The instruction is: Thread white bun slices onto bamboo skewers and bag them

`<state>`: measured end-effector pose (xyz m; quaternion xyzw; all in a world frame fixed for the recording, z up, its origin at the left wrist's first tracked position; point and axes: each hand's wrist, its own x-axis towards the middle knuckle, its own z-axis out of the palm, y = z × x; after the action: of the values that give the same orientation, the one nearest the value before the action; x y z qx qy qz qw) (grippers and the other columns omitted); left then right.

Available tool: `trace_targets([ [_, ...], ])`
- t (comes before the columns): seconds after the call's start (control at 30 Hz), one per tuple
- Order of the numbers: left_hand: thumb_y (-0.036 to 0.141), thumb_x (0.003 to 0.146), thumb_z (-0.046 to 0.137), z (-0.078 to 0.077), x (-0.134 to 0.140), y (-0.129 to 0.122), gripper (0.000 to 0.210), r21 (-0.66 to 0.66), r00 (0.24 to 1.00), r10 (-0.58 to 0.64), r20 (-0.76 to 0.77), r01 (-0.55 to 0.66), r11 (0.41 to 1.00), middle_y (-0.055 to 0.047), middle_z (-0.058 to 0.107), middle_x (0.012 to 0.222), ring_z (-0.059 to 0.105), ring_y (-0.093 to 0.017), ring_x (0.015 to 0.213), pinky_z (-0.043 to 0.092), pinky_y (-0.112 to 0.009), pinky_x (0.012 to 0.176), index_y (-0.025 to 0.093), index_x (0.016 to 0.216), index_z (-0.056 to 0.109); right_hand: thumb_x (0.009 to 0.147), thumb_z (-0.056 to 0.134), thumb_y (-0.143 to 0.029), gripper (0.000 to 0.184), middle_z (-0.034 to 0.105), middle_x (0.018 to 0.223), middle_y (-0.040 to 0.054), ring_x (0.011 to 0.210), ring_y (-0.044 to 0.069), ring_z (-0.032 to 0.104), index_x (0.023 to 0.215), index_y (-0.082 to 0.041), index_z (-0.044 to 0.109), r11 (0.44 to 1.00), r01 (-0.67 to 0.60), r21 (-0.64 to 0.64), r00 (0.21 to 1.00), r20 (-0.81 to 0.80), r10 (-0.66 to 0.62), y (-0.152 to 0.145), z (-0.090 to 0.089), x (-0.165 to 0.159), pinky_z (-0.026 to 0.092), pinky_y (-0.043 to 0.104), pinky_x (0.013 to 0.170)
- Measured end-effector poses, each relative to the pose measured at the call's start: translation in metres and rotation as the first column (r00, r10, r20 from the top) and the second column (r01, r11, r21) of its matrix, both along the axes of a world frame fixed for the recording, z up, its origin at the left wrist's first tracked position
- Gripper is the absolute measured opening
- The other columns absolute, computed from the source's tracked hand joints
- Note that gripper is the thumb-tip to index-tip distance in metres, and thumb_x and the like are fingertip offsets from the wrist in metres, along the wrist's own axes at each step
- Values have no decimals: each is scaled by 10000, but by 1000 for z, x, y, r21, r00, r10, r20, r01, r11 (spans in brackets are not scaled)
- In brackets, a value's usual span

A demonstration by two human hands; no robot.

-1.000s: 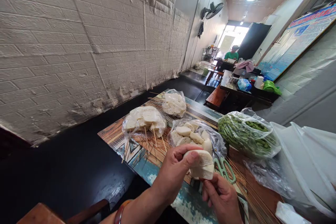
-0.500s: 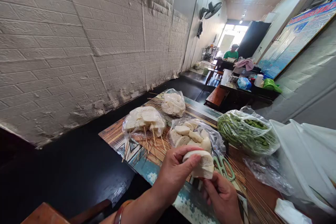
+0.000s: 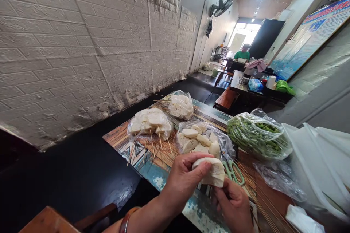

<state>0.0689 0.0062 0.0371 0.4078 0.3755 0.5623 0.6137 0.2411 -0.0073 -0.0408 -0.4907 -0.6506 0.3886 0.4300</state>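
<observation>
My left hand (image 3: 188, 180) grips a thick, pale steamed bun slice (image 3: 214, 172), thumb on its near face and fingers behind. At the slice's lower right edge, the fingers of my right hand (image 3: 232, 200) are pinched together. What they hold is hidden, though they touch the slice or sit just beneath it. Right behind the slice, an open plastic bag (image 3: 198, 140) is filled with more such slices. Green-handled scissors (image 3: 235, 173) lie beside that bag. Farther left, skewers (image 3: 152, 143) stick out of a second bag of slices (image 3: 150, 122).
A third bag of pale pieces (image 3: 181, 105) sits at the table's far end. To the right are a bag of green vegetables (image 3: 258, 136), white trays (image 3: 306, 167) and loose skewers (image 3: 262, 204). A person in green (image 3: 242, 54) sits far back.
The slice and both hands sit slightly lower and to the right, with the slice tilted a little differently. My left hand keeps its grip, and the view has shifted slightly.
</observation>
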Motion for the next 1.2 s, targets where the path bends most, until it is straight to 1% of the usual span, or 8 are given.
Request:
trace_targets([
  [0.23,473,723,780,-4,2,0,327,-15,1000,-23,11,24,1000,-49,720,774,577,-145,679,429,-239,630,195,895,805,900,564,-521,425,621,496,13,381,119,546,638,-193,630,999,-16,-38,999,-36,15,-1,0,-1,436,202,404],
  [0.43,421,724,796,-7,4,8,302,-72,989,-85,123,94,993,-36,700,732,556,-110,645,410,-212,612,163,881,795,887,577,-554,454,617,501,1,351,82,492,635,-176,587,983,-39,-181,992,-123,17,0,12,-9,399,183,388],
  [0.53,406,666,841,-9,1,20,351,-158,976,-39,214,74,985,-51,717,778,585,-119,670,432,-210,619,143,889,776,886,577,-553,418,649,563,7,402,93,536,769,-159,655,973,-116,-201,986,-141,89,5,17,-11,427,193,425],
  [0.67,417,658,848,-12,-7,34,447,-231,962,49,268,15,973,-72,737,878,650,-167,764,497,-248,675,147,996,736,891,580,-518,391,620,534,-14,420,96,515,929,-148,700,979,-78,-187,993,-102,60,9,17,-12,415,200,444],
  [0.77,467,717,795,-13,-9,37,461,-222,955,-23,297,93,971,-100,745,923,680,-208,830,526,-282,713,135,1030,723,900,563,-498,373,576,489,-31,394,83,452,891,-150,697,981,-57,-185,993,-116,36,9,17,-12,365,193,420],
  [0.93,416,718,809,-15,-3,38,393,-172,938,-180,297,238,956,-117,757,921,691,-196,777,535,-272,723,110,954,742,901,556,-459,333,552,474,-35,422,89,450,830,-158,680,988,-46,-145,993,-110,30,12,21,-13,352,200,433],
  [1.07,388,728,807,-19,2,41,349,-187,945,-165,283,223,957,-108,762,917,701,-199,783,532,-263,700,124,947,741,896,559,-435,318,558,471,-36,411,82,432,718,-179,623,987,-34,-157,996,-93,20,15,21,-12,337,198,425],
  [1.2,381,724,811,-22,3,42,362,-195,952,-160,262,215,957,-113,761,883,707,-225,823,527,-262,690,104,945,739,903,546,-442,330,559,467,-37,407,86,442,696,-192,601,990,-34,-140,996,-88,22,15,22,-12,343,198,424],
])
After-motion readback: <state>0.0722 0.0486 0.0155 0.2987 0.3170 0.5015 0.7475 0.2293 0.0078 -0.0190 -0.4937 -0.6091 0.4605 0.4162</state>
